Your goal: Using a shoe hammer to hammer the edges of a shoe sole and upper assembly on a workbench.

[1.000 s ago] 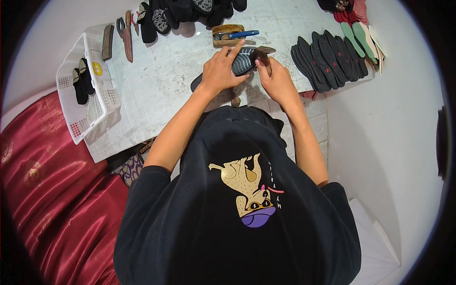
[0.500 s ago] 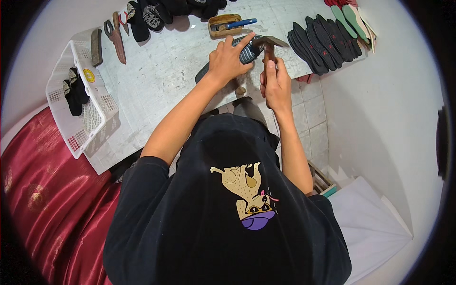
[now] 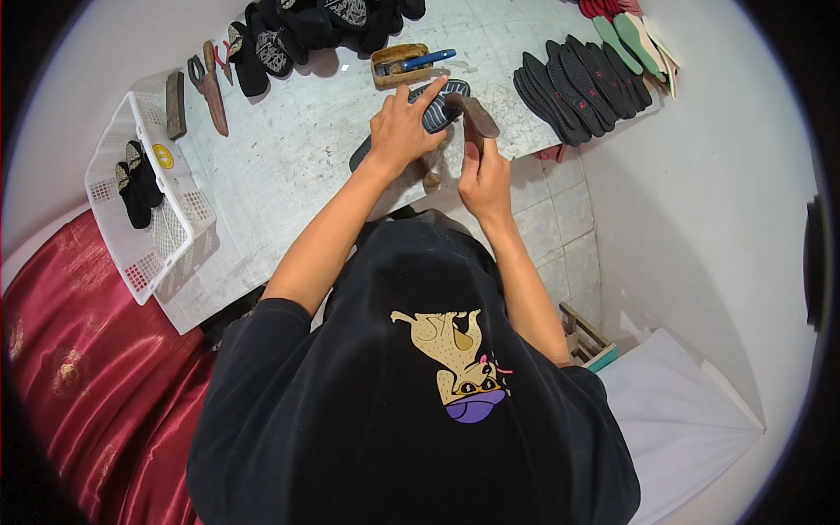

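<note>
My left hand [image 3: 401,131] lies over a dark shoe [image 3: 446,103] with its patterned sole turned up, pressing it from above with the fingers round its edge. The hand covers the shoe's middle; the dark far end and a near-left part [image 3: 359,156] show. In my right hand [image 3: 486,182] is a hammer [image 3: 472,115], its brown metal head over the right side of the sole. The hammer's handle is mostly hidden by head and fingers. Whether the head touches the sole I cannot tell. Below the shoe, a rounded brown stub [image 3: 432,181] shows at the table's near edge.
On the pale table [image 3: 289,175], a wooden box [image 3: 385,77] holds a blue-handled tool [image 3: 429,59]. Black soles [image 3: 573,92] and green ones [image 3: 632,44] lie right. Black slippers [image 3: 302,39], scissors [image 3: 197,70] and a dark block [image 3: 176,105] lie at the far left, near a white basket [image 3: 179,206].
The hammer head has tipped toward me and swung lower, and my right hand has moved left and nearer. My left hand still presses the shoe. The whole view has shifted slightly.
</note>
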Available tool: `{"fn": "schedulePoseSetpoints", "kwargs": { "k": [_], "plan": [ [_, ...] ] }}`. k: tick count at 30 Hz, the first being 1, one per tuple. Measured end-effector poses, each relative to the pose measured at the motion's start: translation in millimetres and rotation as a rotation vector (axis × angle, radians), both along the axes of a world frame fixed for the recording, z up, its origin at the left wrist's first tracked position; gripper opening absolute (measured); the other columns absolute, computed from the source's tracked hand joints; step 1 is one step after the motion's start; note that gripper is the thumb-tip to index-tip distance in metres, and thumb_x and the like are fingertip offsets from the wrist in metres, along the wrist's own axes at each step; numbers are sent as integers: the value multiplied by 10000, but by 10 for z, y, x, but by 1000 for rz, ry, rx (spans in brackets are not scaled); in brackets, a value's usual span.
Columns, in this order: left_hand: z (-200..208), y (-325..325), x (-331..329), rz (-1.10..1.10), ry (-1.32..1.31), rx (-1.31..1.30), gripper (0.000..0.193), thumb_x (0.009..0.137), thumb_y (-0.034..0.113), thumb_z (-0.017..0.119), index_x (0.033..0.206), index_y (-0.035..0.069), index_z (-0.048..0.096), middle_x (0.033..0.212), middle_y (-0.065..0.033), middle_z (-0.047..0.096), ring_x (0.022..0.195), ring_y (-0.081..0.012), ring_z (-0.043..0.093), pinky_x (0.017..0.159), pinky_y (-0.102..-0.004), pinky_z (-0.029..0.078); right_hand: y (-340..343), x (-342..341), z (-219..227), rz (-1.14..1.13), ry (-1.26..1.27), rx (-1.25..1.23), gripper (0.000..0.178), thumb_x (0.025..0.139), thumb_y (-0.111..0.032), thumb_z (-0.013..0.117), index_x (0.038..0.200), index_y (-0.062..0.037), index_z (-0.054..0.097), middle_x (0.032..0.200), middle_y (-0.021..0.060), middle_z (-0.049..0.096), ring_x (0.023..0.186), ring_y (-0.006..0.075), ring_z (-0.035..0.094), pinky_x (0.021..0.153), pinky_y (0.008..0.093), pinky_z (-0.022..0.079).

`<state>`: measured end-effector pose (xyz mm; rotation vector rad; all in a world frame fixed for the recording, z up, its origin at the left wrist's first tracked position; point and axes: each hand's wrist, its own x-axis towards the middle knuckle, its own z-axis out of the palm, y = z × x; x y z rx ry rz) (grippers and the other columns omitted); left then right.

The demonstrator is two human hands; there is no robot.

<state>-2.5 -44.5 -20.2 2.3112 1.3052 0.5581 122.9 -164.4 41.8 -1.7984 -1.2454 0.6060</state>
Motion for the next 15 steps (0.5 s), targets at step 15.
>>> {"fn": "schedulePoseSetpoints", "kwargs": {
  "k": [15],
  "plan": [
    [143,65,-9,-46,38,-77,1019,725,438,882,1636,423,426,1164,-164,602,1091,-389,665,854,-511,582,76,122,-49,-39,-23,-93,215,1060,-209,591,1052,4,563,832,326,698,833,555,689,678,587,530]
  ]
}}
